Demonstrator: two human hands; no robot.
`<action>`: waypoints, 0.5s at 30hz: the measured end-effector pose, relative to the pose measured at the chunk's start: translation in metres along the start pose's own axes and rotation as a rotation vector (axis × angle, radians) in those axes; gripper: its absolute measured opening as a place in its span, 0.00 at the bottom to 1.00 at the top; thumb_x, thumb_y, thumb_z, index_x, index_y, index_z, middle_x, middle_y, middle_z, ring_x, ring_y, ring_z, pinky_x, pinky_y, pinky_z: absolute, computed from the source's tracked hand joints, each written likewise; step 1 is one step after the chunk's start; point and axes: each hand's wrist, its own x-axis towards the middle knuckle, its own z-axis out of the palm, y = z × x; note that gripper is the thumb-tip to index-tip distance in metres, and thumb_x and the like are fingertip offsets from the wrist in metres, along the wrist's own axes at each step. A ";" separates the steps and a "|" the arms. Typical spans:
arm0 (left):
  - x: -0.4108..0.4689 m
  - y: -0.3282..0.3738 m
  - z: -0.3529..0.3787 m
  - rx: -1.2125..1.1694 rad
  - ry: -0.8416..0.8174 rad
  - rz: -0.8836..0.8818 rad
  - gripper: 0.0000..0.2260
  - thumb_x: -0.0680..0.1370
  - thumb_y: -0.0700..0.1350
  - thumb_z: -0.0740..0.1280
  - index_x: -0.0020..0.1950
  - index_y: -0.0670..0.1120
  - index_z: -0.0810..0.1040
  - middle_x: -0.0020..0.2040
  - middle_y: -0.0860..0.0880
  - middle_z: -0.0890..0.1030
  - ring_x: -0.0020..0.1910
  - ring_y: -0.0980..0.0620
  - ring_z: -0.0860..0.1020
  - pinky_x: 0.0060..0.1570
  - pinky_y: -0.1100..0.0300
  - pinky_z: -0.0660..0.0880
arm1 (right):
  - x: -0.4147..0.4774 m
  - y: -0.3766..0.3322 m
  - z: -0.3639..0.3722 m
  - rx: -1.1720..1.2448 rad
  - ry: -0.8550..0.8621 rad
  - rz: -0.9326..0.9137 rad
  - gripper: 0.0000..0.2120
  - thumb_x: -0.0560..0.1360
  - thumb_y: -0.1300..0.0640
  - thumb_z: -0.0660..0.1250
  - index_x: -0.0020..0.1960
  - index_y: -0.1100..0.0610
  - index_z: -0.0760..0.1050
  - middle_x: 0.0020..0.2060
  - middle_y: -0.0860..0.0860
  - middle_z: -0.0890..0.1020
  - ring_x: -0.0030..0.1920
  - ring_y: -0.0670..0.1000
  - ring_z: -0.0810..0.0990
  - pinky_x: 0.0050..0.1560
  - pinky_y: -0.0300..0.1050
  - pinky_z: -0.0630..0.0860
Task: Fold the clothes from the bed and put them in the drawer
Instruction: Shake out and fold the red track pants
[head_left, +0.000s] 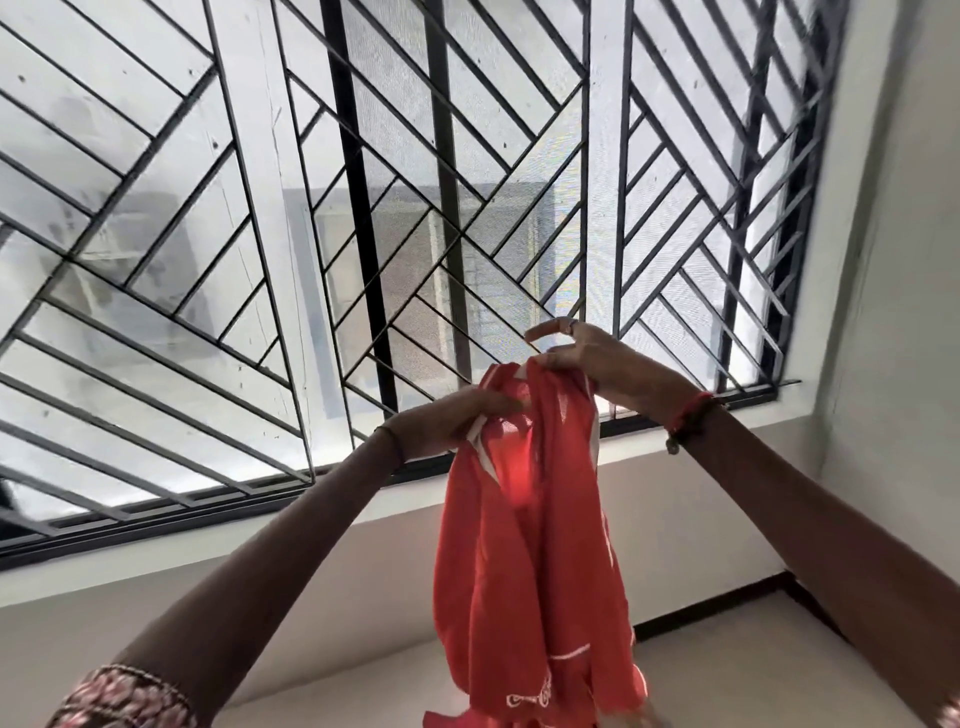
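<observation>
Your right hand (587, 358) pinches the bunched top of the red garment (530, 561). The thumb and lower fingers are closed narrowly on the cloth, and the index finger is lifted off and curved above it. Your left hand (457, 415) holds the same top edge just beside it, fingers nearly straight along the fabric, thumb hidden. The garment hangs between your forearms, raised in front of the barred window (311, 208).

Both bare arms reach upward, the left hand (457, 415) and right hand (587, 358) close together, each gripping the red cloth garment (519, 545).
</observation>
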 end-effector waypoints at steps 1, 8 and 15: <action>-0.001 0.000 0.001 0.071 0.017 0.023 0.15 0.68 0.51 0.75 0.48 0.44 0.82 0.47 0.44 0.80 0.44 0.47 0.76 0.51 0.54 0.74 | 0.000 0.000 0.000 -0.029 0.000 -0.005 0.11 0.75 0.67 0.65 0.54 0.54 0.73 0.32 0.53 0.78 0.29 0.47 0.76 0.29 0.38 0.72; 0.004 -0.011 0.017 0.455 0.126 0.120 0.25 0.63 0.56 0.78 0.57 0.56 0.74 0.56 0.49 0.81 0.56 0.51 0.79 0.58 0.51 0.77 | 0.003 0.003 0.001 -0.005 -0.051 0.048 0.16 0.71 0.67 0.68 0.57 0.57 0.73 0.33 0.55 0.76 0.27 0.47 0.74 0.27 0.37 0.70; 0.003 -0.024 0.011 0.275 0.026 0.101 0.22 0.72 0.40 0.73 0.64 0.41 0.72 0.60 0.42 0.79 0.57 0.49 0.77 0.61 0.51 0.75 | 0.001 0.011 -0.011 -0.355 -0.213 -0.052 0.10 0.77 0.65 0.63 0.57 0.59 0.76 0.38 0.54 0.79 0.33 0.42 0.74 0.34 0.32 0.70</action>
